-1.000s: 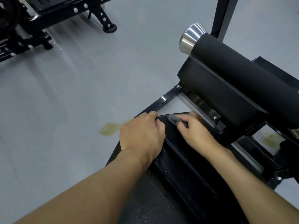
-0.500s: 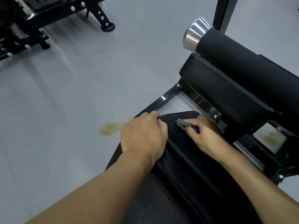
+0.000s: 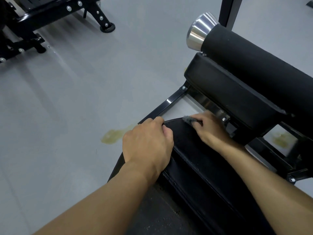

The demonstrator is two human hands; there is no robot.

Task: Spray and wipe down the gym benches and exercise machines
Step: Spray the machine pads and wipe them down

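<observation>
The right hand (image 3: 209,131) is closed around a grey cloth (image 3: 189,119) at the black pad's (image 3: 199,158) far edge (below the foam roller (image 3: 254,58)); the left hand (image 3: 149,145) clamps the pad's left corner.

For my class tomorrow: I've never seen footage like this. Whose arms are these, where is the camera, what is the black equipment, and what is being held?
The camera is worn on a person's head and looks forward and down, so the two bare arms are the wearer's own. There is only this one view.

The black equipment is a gym machine: a flat padded board in front, a thicker pad behind it, and a foam roller with a shiny metal end cap.

The left hand grips the padded board's near corner. The right hand presses a small grey cloth onto its far edge, wiping it.

The grey floor has yellowish stains. Another black machine frame stands at top left.
</observation>
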